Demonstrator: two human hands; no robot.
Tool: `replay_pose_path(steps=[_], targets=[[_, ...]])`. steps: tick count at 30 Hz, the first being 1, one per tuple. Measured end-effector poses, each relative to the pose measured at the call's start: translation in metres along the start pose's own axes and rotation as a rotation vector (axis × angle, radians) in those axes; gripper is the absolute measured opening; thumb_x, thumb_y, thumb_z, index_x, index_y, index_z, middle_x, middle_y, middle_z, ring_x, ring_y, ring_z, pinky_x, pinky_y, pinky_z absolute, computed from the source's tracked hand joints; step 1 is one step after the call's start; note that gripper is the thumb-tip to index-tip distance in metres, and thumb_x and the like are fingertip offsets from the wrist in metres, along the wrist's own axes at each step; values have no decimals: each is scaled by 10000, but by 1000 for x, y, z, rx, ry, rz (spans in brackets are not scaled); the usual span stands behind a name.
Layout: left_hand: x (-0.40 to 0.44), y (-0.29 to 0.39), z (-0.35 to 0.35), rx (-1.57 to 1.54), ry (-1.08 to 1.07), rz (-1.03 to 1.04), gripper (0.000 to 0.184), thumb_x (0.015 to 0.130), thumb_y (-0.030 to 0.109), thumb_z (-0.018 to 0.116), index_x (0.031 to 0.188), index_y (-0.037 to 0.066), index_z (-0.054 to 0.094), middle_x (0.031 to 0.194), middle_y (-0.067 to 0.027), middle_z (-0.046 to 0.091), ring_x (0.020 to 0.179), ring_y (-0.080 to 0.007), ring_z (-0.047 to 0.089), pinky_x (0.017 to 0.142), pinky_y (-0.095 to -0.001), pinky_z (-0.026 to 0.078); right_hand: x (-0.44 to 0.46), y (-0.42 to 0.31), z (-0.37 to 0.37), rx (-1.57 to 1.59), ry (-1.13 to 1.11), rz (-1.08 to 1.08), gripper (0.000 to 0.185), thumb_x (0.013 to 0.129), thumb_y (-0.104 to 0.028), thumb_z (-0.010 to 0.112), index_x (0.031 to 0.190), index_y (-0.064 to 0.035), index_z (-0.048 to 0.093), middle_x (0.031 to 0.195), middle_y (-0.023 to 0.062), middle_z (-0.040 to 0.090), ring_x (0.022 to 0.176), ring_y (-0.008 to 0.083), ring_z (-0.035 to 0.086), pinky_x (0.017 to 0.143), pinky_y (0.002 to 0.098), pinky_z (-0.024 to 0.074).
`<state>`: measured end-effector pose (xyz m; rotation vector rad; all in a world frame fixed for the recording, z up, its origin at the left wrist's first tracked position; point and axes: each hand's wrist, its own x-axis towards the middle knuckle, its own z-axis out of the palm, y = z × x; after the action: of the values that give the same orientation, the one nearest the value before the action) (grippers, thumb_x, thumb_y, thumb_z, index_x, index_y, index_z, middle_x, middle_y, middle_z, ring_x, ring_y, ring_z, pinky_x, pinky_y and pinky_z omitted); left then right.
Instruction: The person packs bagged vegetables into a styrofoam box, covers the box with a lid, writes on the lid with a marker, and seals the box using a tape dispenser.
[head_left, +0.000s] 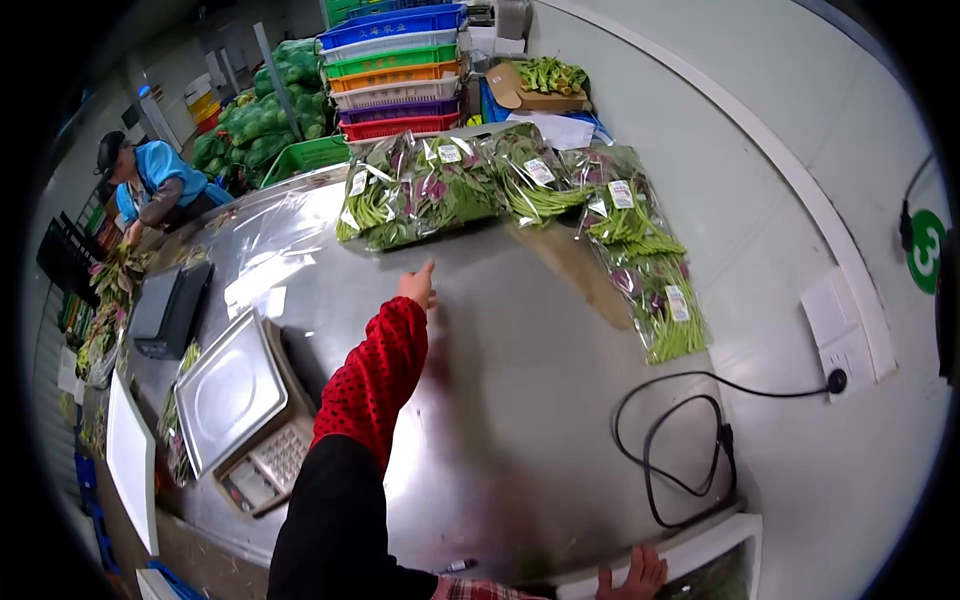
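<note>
My left hand [418, 285], in a red dotted sleeve, reaches over the steel table [530, 430]. Its index finger points out, the others look partly curled, and nothing is held. Just beyond it lie clear bags of leafy greens [455, 195] with white labels. More bagged greens [540, 185] continue rightward, and two further bags [625, 215] [665, 310] run down the right side. At the bottom edge my right hand [635, 575] rests on the rim of a white box [700, 550], fingers apart. Dark green contents show inside that box.
A scale [235, 395] with a metal pan stands left, near a dark device [170, 310]. A black cable [650, 450] loops to the wall socket. Stacked crates [392, 70] rise behind. A person in a blue vest [165, 175] works at far left by loose greens [120, 275].
</note>
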<state>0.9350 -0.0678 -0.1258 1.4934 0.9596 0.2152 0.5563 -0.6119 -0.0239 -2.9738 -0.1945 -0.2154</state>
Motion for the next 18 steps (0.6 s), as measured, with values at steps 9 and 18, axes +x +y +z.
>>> replay_pose_path(steps=[9,18], targets=[[133,42,42,-535,-75,-6,381,905,338,599,991,-30,554,737,-151,625,642,-282,639,569,-406,549,16,-12,3,-28,-90,67,443,783,-317,717,1123,-50,619,1144,145,615,1070,330,564,1018,525,355],[-175,-35,51,-318,-430,56,245,895,220,633,803,-7,637,757,-113,658,679,-183,622,617,-311,490,-5,17,19,95,-97,82,496,756,-332,705,1144,-37,614,1102,173,628,1047,350,567,1036,522,321]])
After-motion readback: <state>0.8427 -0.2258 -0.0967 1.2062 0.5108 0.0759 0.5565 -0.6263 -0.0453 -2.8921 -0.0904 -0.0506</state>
